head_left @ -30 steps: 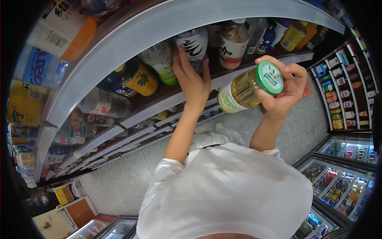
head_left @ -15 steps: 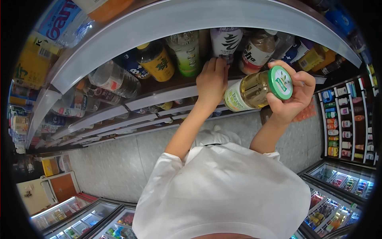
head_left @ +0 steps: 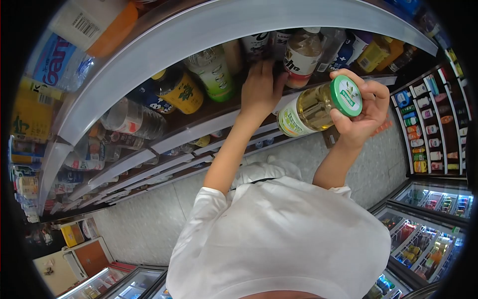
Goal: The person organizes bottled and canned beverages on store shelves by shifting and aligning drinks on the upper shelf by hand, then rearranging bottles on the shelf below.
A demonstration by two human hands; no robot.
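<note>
My right hand (head_left: 366,107) grips a clear bottle (head_left: 316,107) of pale yellow drink by its wide green cap; the bottle lies tilted, its base toward the shelf. Reaching into the shelf, my left hand (head_left: 261,92) has its fingers and thumb around the lower part of a white-and-purple bottle (head_left: 256,45) with black lettering. Shadow partly hides those fingertips. Right of that hand stands a bottle with a white-and-red label (head_left: 300,60). On its left is a clear bottle with a green lower part (head_left: 211,74).
A grey shelf edge (head_left: 209,25) arches above the bottles. Farther left are a yellow-labelled bottle (head_left: 181,92) and a clear bottle lying tilted (head_left: 132,119). Glass-topped freezers (head_left: 418,224) stand behind on the grey floor (head_left: 149,214); another stocked shelf (head_left: 428,122) is at right.
The white-and-purple bottle has moved deeper into the shelf, with my left hand following it. My right hand still holds the green-capped bottle. The view has shifted slightly.
</note>
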